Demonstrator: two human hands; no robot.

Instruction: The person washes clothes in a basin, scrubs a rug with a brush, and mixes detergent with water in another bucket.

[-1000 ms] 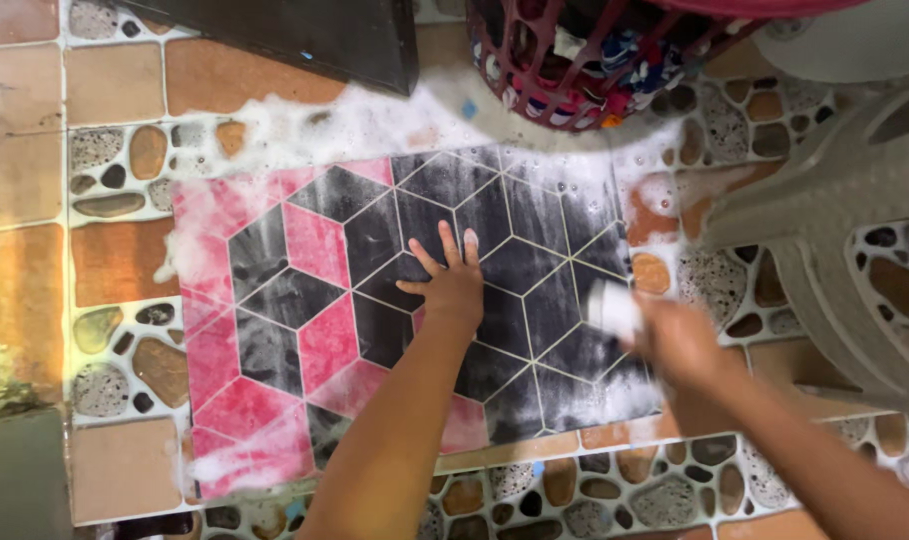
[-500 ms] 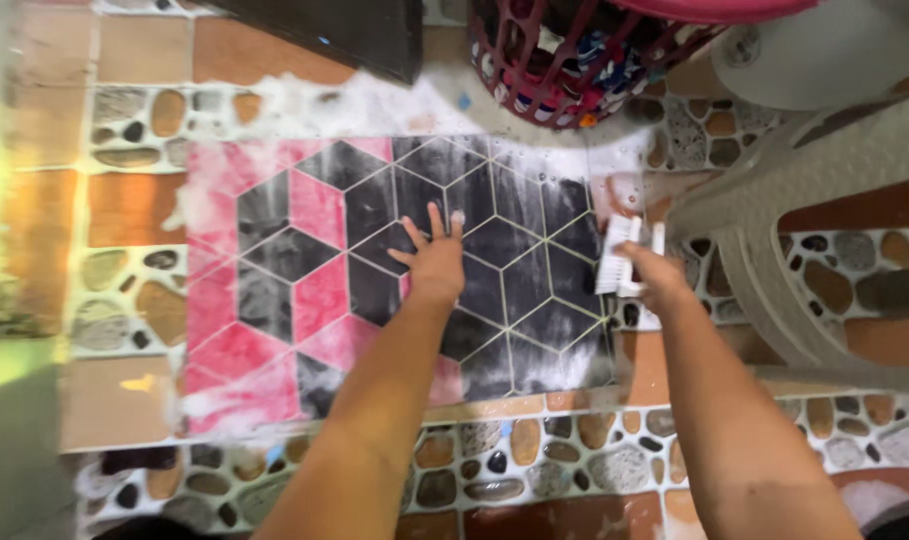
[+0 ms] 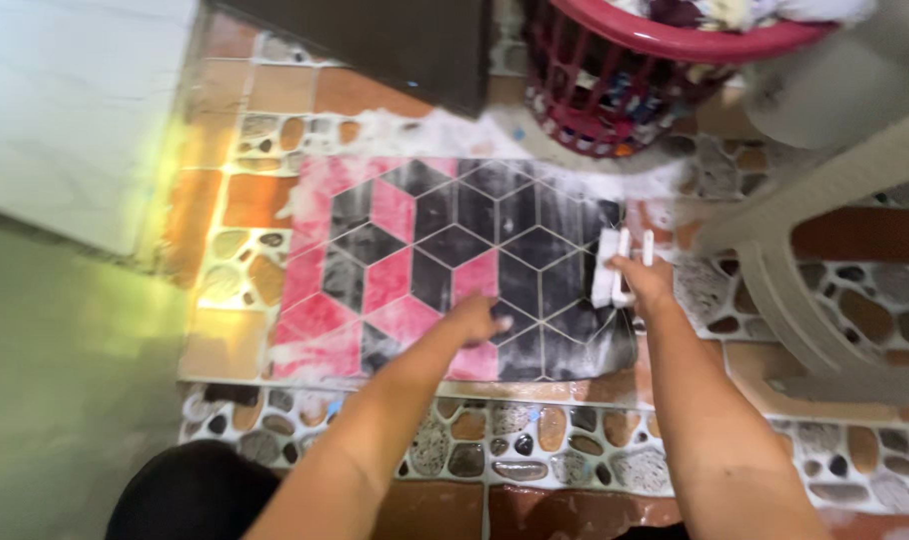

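Pebble-and-tile floor (image 3: 535, 450), brown and orange with grey stones set in pale grout, fills the frame, wet and streaked with suds. Nearest, at the bottom edge, two bare forearms reach up into the picture, and a dark shape sits at the lower left; I cannot tell what it is. Left hand (image 3: 478, 322) rests just below the frame's centre on the near part of a mat (image 3: 415, 270), fingers curled in loosely and holding nothing. Right hand (image 3: 643, 283) lies right of centre at the mat's right edge, closed around a white brush (image 3: 611, 266), which stands on the mat's right border with its pale back toward the camera. That mat lies flat on the floor in the middle of the frame, patterned in pink and black cubes with thin pale lines, its surface smeared with foam. More foam (image 3: 425, 128) spreads on the tiles just beyond the mat's far edge. Right of the brush, a grey plastic chair (image 3: 825, 260) fills the right side. Farther off, at the top, a red basket (image 3: 625, 90) of mixed laundry stands near the mat's far right corner, a dark board (image 3: 395, 40) lies at top centre, and a white slab (image 3: 65, 110) takes the upper left.
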